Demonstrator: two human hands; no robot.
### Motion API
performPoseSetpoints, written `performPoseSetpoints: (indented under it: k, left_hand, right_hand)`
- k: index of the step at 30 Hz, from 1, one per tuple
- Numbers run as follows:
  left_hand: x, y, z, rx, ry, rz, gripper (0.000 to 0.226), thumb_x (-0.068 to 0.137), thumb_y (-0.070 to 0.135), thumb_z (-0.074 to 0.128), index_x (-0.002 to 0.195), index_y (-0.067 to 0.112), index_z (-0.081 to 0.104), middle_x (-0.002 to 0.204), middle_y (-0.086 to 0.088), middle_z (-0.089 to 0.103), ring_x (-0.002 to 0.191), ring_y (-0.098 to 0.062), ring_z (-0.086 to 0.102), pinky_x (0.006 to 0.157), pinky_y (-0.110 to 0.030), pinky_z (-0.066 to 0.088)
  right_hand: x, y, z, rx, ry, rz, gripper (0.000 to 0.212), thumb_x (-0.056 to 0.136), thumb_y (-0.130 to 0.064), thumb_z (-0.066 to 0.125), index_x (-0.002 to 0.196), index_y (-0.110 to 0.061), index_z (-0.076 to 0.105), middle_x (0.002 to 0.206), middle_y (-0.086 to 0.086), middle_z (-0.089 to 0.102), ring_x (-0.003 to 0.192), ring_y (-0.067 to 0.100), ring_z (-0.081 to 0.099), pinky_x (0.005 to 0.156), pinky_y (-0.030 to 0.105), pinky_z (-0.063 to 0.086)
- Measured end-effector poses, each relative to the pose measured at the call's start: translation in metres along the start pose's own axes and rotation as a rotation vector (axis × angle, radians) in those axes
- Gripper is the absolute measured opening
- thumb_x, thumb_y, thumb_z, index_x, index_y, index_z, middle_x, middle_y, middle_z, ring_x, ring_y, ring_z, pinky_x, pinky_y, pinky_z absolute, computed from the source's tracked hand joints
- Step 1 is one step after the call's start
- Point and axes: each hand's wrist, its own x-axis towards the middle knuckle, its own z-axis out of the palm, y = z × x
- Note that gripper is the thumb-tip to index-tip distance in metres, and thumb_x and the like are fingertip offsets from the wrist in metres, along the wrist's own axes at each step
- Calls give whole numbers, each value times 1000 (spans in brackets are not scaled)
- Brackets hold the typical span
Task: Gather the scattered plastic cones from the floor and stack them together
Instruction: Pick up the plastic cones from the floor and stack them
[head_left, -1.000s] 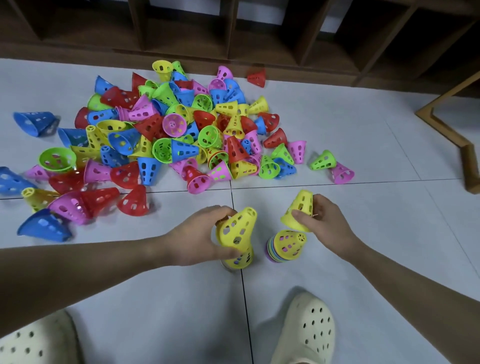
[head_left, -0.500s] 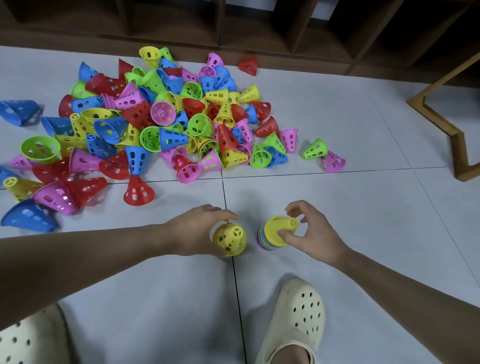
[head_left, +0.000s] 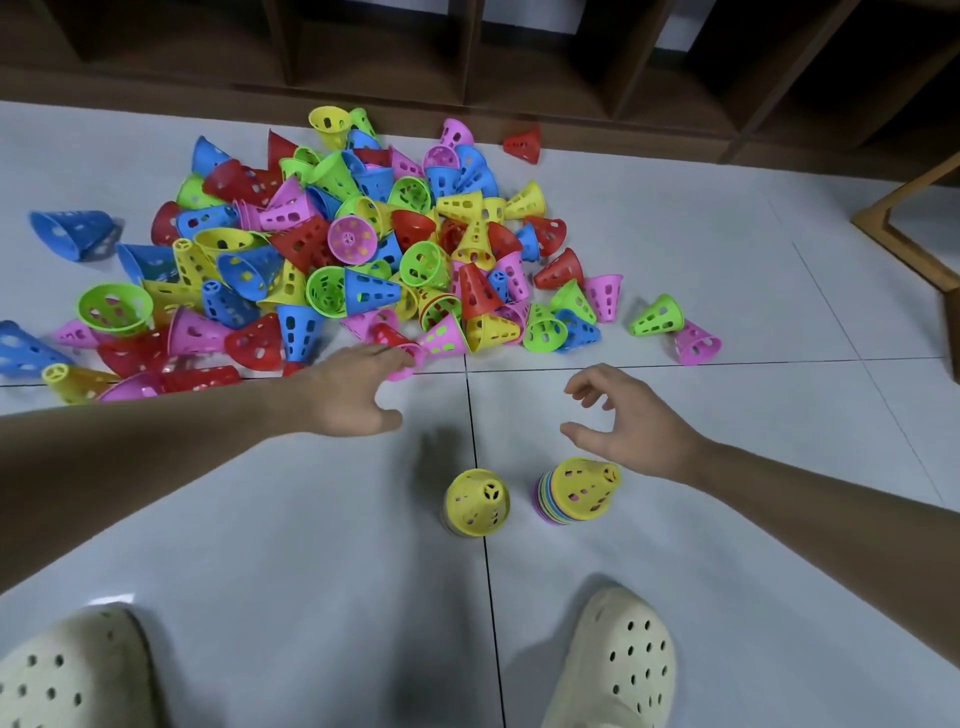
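From the head camera I see my left hand (head_left: 353, 387) stretched to the near edge of the cone pile (head_left: 332, 249) at upper left, fingers straight and seemingly touching a pink cone (head_left: 408, 357). My right hand (head_left: 631, 421) hovers loosely curled, empty, above the rainbow stack (head_left: 576, 491); a yellow stack (head_left: 475, 501) stands beside it at lower centre.

I am getting one wide-angle head view, looking steeply down and forward over the pale tiled floor (head_left: 727, 545) from close above, taking in cream perforated clogs (head_left: 618, 660) below and dark wooden shelving (head_left: 467, 62) beyond.
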Motion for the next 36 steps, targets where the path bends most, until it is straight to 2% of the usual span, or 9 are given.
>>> performPoseSetpoints:
  k: [5, 11, 13, 16, 19, 23, 27, 33, 36]
  left_hand:
    - [19, -15, -18, 48, 60, -40, 77, 85, 37, 70, 152, 20, 35, 152, -3, 40, 141, -24, 35, 111, -33, 31]
    - [43, -37, -13, 211, -16, -6, 90, 85, 40, 70, 158, 22, 20, 162, 0, 24, 149, -21, 24, 118, -35, 28]
    - [50, -42, -12, 271, -44, 9, 94, 85, 41, 70, 159, 22, 16, 166, 1, 13, 153, -20, 15, 121, -34, 23]
    - [62, -50, -11, 317, -63, -1, 95, 82, 34, 69, 159, 20, 14, 168, 2, 5, 154, -21, 11, 123, -39, 24]
    - [74, -57, -13, 332, -63, -4, 94, 81, 27, 69, 158, 18, 16, 166, 0, 12, 151, -23, 17, 121, -41, 27]
    - [91, -65, -17, 396, -50, 32, 91, 83, 32, 69, 158, 21, 19, 162, -1, 22, 143, -25, 27, 118, -41, 31]
    - [99, -69, -17, 512, -54, 76, 86, 86, 35, 68, 157, 29, 20, 158, 5, 28, 138, -21, 29, 116, -37, 28]
    - [101, -68, -7, 802, -28, 264, 76, 92, 34, 58, 157, 27, 19, 151, 7, 38, 129, -22, 34, 110, -32, 28]
    - [99, -69, 0, 813, 15, 369, 66, 93, 32, 55, 154, 24, 32, 149, 4, 44, 131, -24, 33, 108, -32, 28]
  right_hand:
    - [38, 0, 0, -53, -22, -12, 30, 85, -28, 75, 109, -26, 57, 105, -11, 55, 95, 8, 55, 76, 12, 37]
    - [81, -1, 16, -68, 78, -2, 21, 89, -20, 68, 109, -19, 60, 102, -6, 56, 88, 14, 58, 73, 22, 42]
    - [92, -1, 23, -75, 49, 7, 22, 90, -21, 67, 110, -19, 60, 103, -7, 56, 90, 15, 57, 77, 26, 46]
    - [107, 2, 30, -88, -5, 36, 27, 90, -23, 66, 116, -19, 59, 109, -10, 54, 96, 13, 54, 80, 27, 44]
    - [120, 4, 36, -105, -40, 74, 37, 92, -22, 65, 127, -17, 57, 120, -7, 56, 104, 7, 49, 86, 22, 38]
    - [134, 6, 39, -179, -94, 68, 46, 93, -24, 64, 136, -14, 53, 132, 0, 56, 121, 16, 51, 95, 27, 40]
    - [150, 8, 42, -201, -113, 69, 53, 92, -22, 64, 143, -15, 48, 144, 3, 50, 136, 20, 41, 108, 30, 35]
    - [170, 8, 50, -286, -224, 77, 71, 93, -27, 64, 154, -15, 31, 158, 6, 33, 148, 24, 24, 116, 34, 27]
    - [178, 8, 52, -311, -226, 72, 72, 91, -28, 67, 152, -13, 32, 154, 8, 36, 144, 25, 27, 115, 36, 30]
